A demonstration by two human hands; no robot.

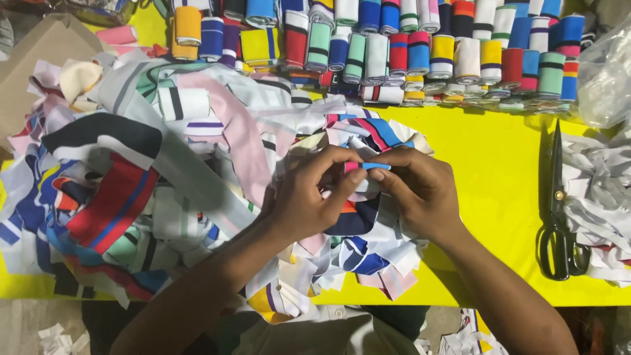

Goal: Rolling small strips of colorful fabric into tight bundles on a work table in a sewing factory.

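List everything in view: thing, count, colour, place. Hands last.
table: one, bright yellow top, under everything.
fabric strip pile: one heap, too many pieces to count, mixed white, pink, red, blue, black and striped, left and centre.
folded striped bands: many, in rows, multicoloured, along the far edge.
scissors: one pair, black, shut, lying on the table at right.
white scraps: one heap, mostly white, right edge.
clear plastic bag: one, top right.
cardboard piece: one, brown, top left.
small strip: one, blue with pink, pinched between both hands.
left hand: one, centre, fingers on the small strip.
right hand: one, centre, fingertips on the small strip.
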